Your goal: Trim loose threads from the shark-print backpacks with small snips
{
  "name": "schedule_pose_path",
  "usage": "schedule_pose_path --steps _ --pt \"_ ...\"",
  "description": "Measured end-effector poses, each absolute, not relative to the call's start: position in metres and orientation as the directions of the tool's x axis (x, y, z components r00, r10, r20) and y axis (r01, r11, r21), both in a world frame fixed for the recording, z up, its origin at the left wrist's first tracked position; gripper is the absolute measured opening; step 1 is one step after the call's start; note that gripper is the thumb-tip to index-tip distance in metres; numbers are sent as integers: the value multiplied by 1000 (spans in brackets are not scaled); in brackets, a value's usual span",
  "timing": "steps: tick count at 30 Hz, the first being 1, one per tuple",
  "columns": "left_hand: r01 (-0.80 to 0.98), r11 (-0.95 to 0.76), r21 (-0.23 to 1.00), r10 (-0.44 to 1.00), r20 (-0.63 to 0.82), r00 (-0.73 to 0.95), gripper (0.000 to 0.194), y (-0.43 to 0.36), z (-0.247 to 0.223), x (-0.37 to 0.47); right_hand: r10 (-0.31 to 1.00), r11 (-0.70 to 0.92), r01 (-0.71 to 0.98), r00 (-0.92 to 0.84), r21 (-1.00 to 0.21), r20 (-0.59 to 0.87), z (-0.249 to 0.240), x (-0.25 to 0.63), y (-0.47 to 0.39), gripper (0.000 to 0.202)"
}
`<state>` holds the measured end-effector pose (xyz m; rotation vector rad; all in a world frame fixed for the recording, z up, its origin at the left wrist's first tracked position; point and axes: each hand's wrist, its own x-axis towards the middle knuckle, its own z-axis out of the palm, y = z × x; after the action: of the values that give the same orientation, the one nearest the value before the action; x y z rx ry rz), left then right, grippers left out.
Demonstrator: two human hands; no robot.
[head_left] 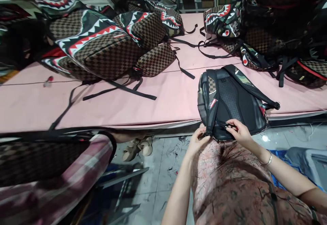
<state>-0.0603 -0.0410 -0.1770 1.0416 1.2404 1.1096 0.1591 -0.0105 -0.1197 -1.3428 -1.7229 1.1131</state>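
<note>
A backpack [231, 99] lies back panel up at the table's front edge, its black shoulder straps showing camouflage and checkered patches. My left hand [199, 140] is closed at the lower end of the left shoulder strap [209, 116], gripping it near the buckle. Over the bottom of the back panel, my right hand [240, 133] pinches a narrow dark item [230, 126] with a bit of red near the fingers. Its kind is too small to make out.
Checkered backpacks with shark-mouth prints [102, 44] are heaped on the pink table [173, 95]. More bags [265, 44] sit at the right. Another person's plaid sleeve [84, 163] and a dark checkered bag [46, 156] are at lower left. Sandals [138, 148] and a blue crate [279, 174] are below.
</note>
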Motion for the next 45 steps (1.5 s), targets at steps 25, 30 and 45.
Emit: schedule_pose_path --steps 25,30,45 --pt "-446 148 883 943 -262 -206 27 -61 -119 4 782 623 602 -491 -499 385 -89 179 -5 20" --pt "-423 157 892 942 -264 -206 26 -60 -120 7 755 655 618 -523 -435 395 -87 180 -3 20" --pt "-396 130 909 946 -233 -223 25 -59 -128 9 750 661 601 -531 -449 394 -87 182 -1 20"
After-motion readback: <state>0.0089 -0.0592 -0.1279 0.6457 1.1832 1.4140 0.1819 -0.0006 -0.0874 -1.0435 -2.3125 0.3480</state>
